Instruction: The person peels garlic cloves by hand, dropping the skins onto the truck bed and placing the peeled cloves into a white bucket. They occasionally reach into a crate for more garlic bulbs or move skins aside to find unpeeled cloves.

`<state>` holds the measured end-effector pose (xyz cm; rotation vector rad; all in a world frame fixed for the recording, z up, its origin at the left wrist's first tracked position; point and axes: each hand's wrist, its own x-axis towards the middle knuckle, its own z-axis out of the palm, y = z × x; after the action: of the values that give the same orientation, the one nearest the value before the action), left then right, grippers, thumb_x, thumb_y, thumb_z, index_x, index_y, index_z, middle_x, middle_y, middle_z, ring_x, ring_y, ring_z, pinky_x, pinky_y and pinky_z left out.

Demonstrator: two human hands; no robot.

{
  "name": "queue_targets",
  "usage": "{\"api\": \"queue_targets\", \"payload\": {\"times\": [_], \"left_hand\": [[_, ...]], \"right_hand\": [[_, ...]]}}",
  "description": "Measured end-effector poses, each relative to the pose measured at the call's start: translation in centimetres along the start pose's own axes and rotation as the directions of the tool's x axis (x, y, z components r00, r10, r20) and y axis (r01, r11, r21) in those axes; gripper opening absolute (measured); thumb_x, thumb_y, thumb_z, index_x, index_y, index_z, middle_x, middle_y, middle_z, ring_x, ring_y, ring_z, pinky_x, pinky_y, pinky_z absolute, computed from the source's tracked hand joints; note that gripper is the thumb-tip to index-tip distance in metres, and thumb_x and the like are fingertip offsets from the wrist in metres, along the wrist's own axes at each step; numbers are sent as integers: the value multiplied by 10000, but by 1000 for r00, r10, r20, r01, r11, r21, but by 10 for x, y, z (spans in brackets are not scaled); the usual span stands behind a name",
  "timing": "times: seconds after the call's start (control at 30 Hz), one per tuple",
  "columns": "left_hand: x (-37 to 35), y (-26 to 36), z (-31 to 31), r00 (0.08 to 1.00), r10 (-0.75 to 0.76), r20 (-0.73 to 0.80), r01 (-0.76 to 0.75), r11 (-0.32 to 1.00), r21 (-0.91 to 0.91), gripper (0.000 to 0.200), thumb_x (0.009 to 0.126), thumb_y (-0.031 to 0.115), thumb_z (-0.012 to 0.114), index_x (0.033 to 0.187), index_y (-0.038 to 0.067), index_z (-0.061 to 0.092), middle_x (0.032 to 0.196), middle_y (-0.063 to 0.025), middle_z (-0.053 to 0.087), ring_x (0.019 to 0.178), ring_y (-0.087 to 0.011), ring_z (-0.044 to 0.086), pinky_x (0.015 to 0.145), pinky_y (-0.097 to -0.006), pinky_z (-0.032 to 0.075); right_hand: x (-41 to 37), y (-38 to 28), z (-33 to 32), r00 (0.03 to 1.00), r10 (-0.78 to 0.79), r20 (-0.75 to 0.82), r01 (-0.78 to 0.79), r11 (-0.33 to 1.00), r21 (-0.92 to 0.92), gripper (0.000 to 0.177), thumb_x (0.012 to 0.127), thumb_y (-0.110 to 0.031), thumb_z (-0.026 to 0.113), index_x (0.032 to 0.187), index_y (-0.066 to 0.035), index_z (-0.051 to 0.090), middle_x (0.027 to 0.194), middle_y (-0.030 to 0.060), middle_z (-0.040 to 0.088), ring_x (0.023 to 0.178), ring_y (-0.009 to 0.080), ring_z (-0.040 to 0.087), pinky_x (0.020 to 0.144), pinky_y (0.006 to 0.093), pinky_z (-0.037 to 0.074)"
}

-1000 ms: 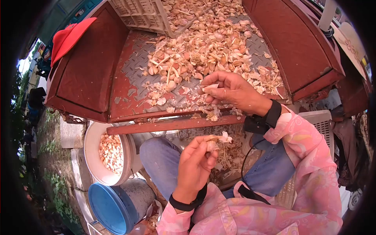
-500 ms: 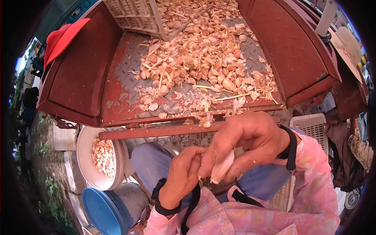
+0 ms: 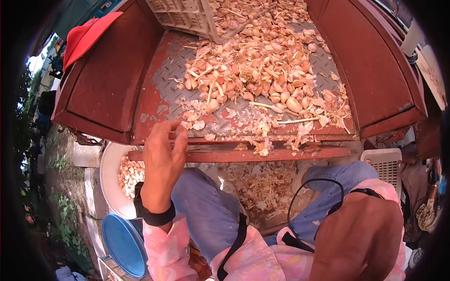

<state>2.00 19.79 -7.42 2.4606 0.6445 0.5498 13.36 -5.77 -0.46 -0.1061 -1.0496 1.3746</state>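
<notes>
My left hand [image 3: 163, 161] is raised at the front left edge of the red cart bed, fingers apart with nothing seen in them. My right hand [image 3: 358, 234] is close to the camera at the lower right, over my lap; its fingers are hidden and blurred, so what it holds cannot be made out. Past the edge lies a heap of garlic cloves [image 3: 262, 61] with loose skins and stalks on the metal bed [image 3: 176, 61]. Left of my left hand, peeled-looking cloves [image 3: 130, 177] lie in a white bucket [image 3: 108, 180].
A plastic crate [image 3: 185, 18] is tilted on the bed. A blue lid [image 3: 123, 244] sits at the lower left, and a red cap [image 3: 89, 37] hangs on the left panel. Skins [image 3: 265, 185] litter the ground between my knees. A white basket [image 3: 385, 166] stands at the right.
My hands have parted: the left has moved up and left, the right down and toward the camera. The clove seen between my right fingers is no longer visible. The view has shifted slightly.
</notes>
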Motion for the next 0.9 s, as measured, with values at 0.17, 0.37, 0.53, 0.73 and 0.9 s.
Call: {"api": "queue_targets", "payload": {"times": [0.17, 0.37, 0.53, 0.73, 0.9], "left_hand": [[62, 10, 65, 990, 137, 44, -144, 962, 232, 236, 723, 157, 635, 861, -16, 555, 855, -203, 572, 766, -366, 565, 652, -431, 444], [69, 3, 83, 973, 227, 36, -224, 909, 350, 222, 668, 138, 649, 800, -18, 564, 784, -209, 583, 743, -387, 558, 644, -433, 442], [61, 17, 58, 982, -96, 164, 97, 995, 1, 188, 727, 82, 623, 872, -30, 583, 828, -201, 617, 713, -320, 626, 638, -385, 500], [17, 31, 37, 887, -139, 440, 462, 254, -850, 250, 798, 21, 559, 1026, -56, 491, 925, -143, 610, 835, -242, 637, 670, -238, 555], [-17, 33, 38, 871, -131, 474, 464, -102, -880, 267, 814, -30, 520, 1077, -42, 475, 983, -197, 580, 872, -250, 627, 678, -234, 563]], "right_hand": [[-11, -4, 0, 998, 66, 0, -66, 998, 15, 209, 789, 34, 550, 889, 211, 507, 914, 382, 505, 719, 482, 534, 578, 481, 467], [-4, -10, 11, 980, -21, -198, 3, 996, -91, 189, 802, 10, 552, 937, 142, 561, 933, 384, 524, 638, 418, 573, 548, 419, 480], [17, 12, 13, 835, -549, 25, 520, 775, -359, 93, 694, 111, 633, 779, 143, 611, 838, 314, 584, 655, 306, 634, 560, 291, 546], [14, 19, 29, 829, -525, -193, 456, 833, -313, 67, 691, 95, 637, 741, 136, 620, 811, 307, 592, 612, 290, 633, 499, 268, 535], [1, 15, 21, 852, -507, -130, 449, 836, -314, 44, 688, 102, 635, 724, 126, 627, 807, 298, 598, 606, 291, 632, 494, 268, 534]]}}
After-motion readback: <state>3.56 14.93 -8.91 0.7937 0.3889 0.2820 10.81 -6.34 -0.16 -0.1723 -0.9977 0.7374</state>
